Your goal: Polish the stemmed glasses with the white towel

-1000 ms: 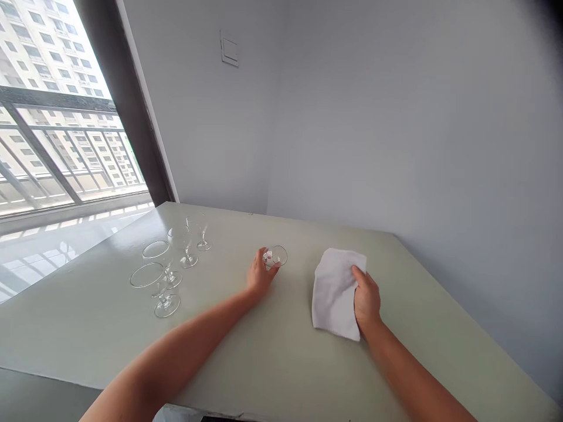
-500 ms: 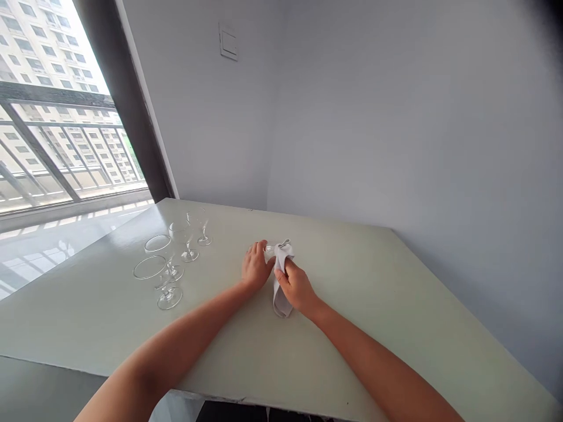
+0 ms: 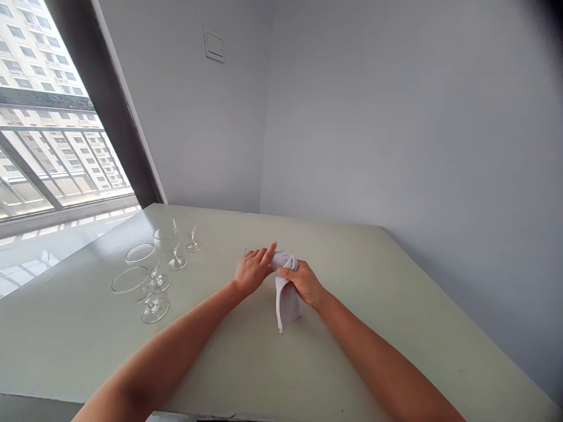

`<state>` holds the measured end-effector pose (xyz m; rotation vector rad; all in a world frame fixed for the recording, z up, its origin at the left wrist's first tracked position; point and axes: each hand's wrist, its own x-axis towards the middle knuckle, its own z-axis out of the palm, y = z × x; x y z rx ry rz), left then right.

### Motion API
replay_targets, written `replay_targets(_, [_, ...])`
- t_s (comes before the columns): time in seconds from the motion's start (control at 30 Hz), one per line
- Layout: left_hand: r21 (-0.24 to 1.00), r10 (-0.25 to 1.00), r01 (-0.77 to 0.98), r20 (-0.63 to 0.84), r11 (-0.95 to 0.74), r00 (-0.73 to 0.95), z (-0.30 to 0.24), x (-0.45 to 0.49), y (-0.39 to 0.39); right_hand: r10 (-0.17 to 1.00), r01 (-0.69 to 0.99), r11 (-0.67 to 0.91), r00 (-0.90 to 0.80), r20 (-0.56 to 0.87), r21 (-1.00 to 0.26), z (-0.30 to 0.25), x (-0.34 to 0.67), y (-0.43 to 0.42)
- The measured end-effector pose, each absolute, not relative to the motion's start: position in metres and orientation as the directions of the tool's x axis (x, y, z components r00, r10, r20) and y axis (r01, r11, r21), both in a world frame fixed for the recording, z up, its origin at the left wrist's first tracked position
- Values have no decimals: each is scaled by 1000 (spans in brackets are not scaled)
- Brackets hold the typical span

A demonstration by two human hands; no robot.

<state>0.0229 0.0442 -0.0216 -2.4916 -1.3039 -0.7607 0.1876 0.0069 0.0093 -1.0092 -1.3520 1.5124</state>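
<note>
Near the middle of the table, my left hand (image 3: 254,271) is closed around a clear stemmed glass (image 3: 246,252). Only a thin edge of that glass shows past the fingers; it seems to lie sideways, and hand and cloth hide most of it. A pale grey-white cloth (image 3: 289,302) is gripped in my right hand (image 3: 307,283), pressed against the glass on its right side. Its loose end hangs down toward the table. To the left, several clear stemmed glasses (image 3: 155,309) stand upright in a slanting row.
The pale green-white table (image 3: 387,328) reaches back to grey walls (image 3: 373,117) at the rear and right. A wall switch (image 3: 214,46) sits above. Beyond the table's left edge is a window with a railing (image 3: 57,158).
The cloth has shifted and now wraps over more of the glass, its end hanging lower. My left fingers have moved across the glass toward the cloth. The view has turned slightly right.
</note>
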Motion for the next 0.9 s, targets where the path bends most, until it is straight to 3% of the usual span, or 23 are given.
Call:
replay_targets(0.07, [123,734,793,483,-596,477,-20,22,46,942,121,82,-334,37,-989,19,195,7])
replay_targets(0.17, [356,799,721,367,-594,477,-13,24,42,879,327,263,-470,86,-907,41,213,6])
replay_targets(0.23, [563,792,588,227,-581,566,-6,26,37,821,386,279,-571,10,-879,55,227,5])
replay_targets(0.33, [815,640,365,9,-450,768,4,29,30,729,404,200,-670,-140,-893,67,240,6])
replay_targets(0.4, [829,664,379,-13,-411,748,8,31,28,751,368,158,-648,-131,-916,64,239,8])
replay_targets(0.5, [603,846,603,273,-522,459,9,33,29,916,221,41,-399,-52,-975,53,227,12])
replay_targets(0.57, [421,805,705,456,-571,380,10,31,30,957,70,-36,-284,-55,-997,48,220,11])
replay_targets(0.63, [375,777,705,479,-601,408,15,27,32,953,29,-27,-301,-34,-999,52,217,6])
replay_targets(0.73, [623,803,538,275,-568,528,26,15,33,885,214,122,-466,8,-969,70,227,-6])
replay_targets(0.83, [881,565,299,-45,-366,824,35,7,31,722,302,235,-690,-42,-924,86,242,-13])
replay_targets(0.9, [911,482,278,-105,-304,870,38,9,28,693,291,228,-719,-54,-929,86,247,-10])
